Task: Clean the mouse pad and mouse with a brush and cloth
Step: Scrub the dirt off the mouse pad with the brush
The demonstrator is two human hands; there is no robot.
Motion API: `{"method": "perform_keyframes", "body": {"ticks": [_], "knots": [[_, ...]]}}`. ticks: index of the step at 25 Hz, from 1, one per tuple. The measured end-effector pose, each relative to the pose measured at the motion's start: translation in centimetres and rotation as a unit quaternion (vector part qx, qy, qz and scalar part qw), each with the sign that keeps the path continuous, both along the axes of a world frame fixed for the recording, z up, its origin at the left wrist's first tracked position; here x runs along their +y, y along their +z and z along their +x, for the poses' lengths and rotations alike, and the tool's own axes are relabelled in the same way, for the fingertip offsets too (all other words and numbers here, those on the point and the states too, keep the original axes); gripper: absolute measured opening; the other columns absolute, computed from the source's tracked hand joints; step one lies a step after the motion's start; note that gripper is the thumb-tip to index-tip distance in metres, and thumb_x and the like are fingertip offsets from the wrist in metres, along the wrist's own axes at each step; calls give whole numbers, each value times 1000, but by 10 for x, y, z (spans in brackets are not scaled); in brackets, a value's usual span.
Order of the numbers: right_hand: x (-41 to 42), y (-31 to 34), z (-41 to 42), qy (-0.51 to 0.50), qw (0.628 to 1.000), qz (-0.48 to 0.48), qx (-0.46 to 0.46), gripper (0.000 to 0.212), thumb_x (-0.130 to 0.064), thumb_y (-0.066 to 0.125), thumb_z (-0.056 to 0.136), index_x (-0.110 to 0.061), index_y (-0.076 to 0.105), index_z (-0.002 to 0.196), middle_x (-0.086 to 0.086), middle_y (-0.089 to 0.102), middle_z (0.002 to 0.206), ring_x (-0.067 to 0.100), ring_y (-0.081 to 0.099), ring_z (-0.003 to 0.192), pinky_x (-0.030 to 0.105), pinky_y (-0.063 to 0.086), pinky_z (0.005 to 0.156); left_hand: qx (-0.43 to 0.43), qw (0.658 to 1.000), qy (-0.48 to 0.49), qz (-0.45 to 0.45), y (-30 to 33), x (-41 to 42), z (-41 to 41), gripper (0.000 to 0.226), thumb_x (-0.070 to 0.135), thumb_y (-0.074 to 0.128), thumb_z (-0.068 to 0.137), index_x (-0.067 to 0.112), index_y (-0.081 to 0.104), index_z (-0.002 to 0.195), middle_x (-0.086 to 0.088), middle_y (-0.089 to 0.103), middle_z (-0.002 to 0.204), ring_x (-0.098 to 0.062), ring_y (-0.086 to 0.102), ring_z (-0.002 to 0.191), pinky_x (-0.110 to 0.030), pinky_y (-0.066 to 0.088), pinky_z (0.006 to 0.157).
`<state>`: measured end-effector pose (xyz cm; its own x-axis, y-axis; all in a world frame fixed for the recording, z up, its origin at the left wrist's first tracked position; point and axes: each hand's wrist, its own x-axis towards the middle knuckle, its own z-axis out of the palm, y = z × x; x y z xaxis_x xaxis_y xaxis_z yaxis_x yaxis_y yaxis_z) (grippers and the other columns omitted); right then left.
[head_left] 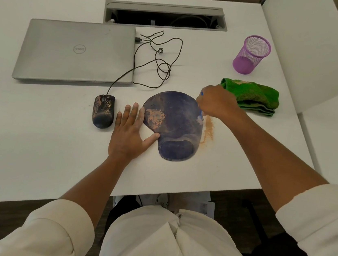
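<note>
Item one, nearest me: my left hand (130, 132), fingers flat and spread on the tabletop (34, 143), index fingertip and thumb touching the left edge of the mouse pad (172, 124), bracing it. Item two, the mouse pad itself, my landmark: dark blue, wrist rest toward me, mostly swept, with one orange dust patch (154, 118) left near its left edge. Item three, just right of the pad: a swept-off line of orange powder (209, 128) on the tabletop. Item four, at the pad's far-right rim: my right hand (216, 101), curled round a blue brush (200, 115) whose tip meets the pad's edge. Item five, left of the pad: the mouse (103, 111), speckled and smeared, untouched by my judgement. Item six, right and beyond the pad: the green cloth (253, 95), bunched, not in use. Item seven, beyond the pad: closed laptop (77, 52), mesh pen cup (251, 55). Status: brushing the pad well along; mouse and wiping remain.
</note>
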<state>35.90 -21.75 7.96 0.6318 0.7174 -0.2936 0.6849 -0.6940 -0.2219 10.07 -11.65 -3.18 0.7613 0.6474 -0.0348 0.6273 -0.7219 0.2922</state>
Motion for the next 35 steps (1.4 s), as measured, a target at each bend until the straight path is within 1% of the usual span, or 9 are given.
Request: {"method": "perform_keyframes", "body": {"ticks": [5,11,16,21,23,26,28,31,35], "knots": [[17,14,5,6,995,80,56,23,-24,50,93,-17,69,101,7,71,98,28,62,88,36,49,68,-1,1000,0,1,0,0,0,101,84,27,88,20,10,164,-4,1,172,-22,-7,158,-43,-1,128],[13,13,-2,70,992,-85,64,21,-15,52,88,-9,72,92,8,74,90,29,66,88,38,53,75,-4,1000,0,0,-2,1,0,101,84,30,88,20,9,164,-4,1,172,-22,-7,158,-44,0,129],[22,24,-12,46,996,47,59,23,-24,49,91,-15,69,98,8,69,99,30,63,91,40,54,80,2,1000,-1,0,-2,1,0,101,84,28,88,21,7,164,-3,-1,172,-21,-9,158,-42,-3,128],[5,14,-24,76,991,-110,28,14,-17,53,85,-13,62,76,7,64,84,22,56,66,28,40,56,-4,1000,-2,-2,-1,1,1,100,82,32,89,20,9,164,-4,0,172,-22,-8,158,-43,-2,128],[2,19,-24,78,995,-65,-4,20,-22,47,90,-16,62,78,5,61,83,21,54,65,26,32,51,-6,1000,-2,-2,-2,1,1,100,81,33,89,20,9,163,-4,1,172,-22,-7,158,-44,0,128],[6,23,-29,73,996,30,36,24,-25,48,94,-15,69,96,8,66,91,29,61,82,33,45,63,-9,1000,-3,-1,-1,1,0,100,81,33,89,19,11,163,-4,3,172,-23,-5,158,-45,0,128],[1,17,-37,79,995,-8,54,19,-25,53,93,-12,67,92,8,64,90,29,60,81,34,47,67,-11,1000,-2,-2,0,0,0,100,81,34,89,19,12,163,-5,4,172,-23,-5,158,-45,1,128],[-15,14,-41,86,991,-100,15,22,-19,49,90,-16,53,69,2,54,74,21,50,61,27,33,53,-7,1000,-1,-2,0,0,1,99,80,37,90,18,12,163,-5,4,172,-24,-5,158,-45,1,128],[-14,19,-33,67,997,-6,31,23,-24,47,92,-14,67,86,7,63,82,27,59,72,33,43,58,-5,1000,-4,-4,1,0,0,98,79,39,92,18,11,164,-5,2,172,-23,-6,158,-45,0,128]]}}
